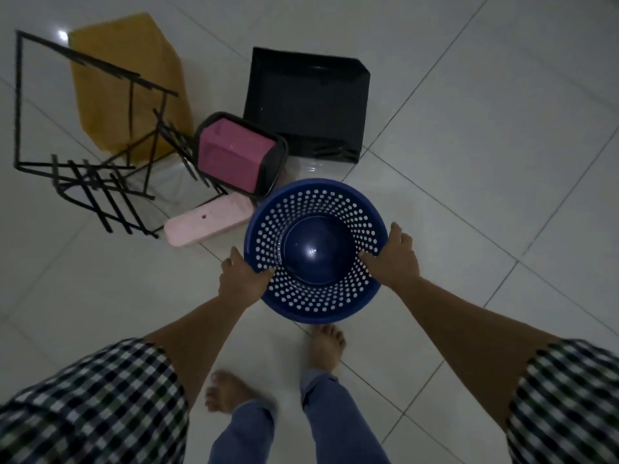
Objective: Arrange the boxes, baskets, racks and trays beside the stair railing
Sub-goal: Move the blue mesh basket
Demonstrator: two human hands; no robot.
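Note:
I hold a round blue perforated basket (315, 209) above the white tiled floor, seen from above. My left hand (243, 277) grips its rim on the left side, fingers curled inside. My right hand (393, 259) grips the rim on the right, fingers inside and thumb outside. Beyond the basket lie a pink box (231, 155) inside a black tray (278, 162), a pale pink box (207, 222) lying flat, a black open box (304, 102), a black wire rack (97, 155) tipped on the floor, and a yellow-brown bag (130, 85).
My bare feet (326, 346) stand on the tiles just below the basket. White tiled floor (485, 162) stretches to the right and in front left. The objects cluster at the upper left. No railing shows in view.

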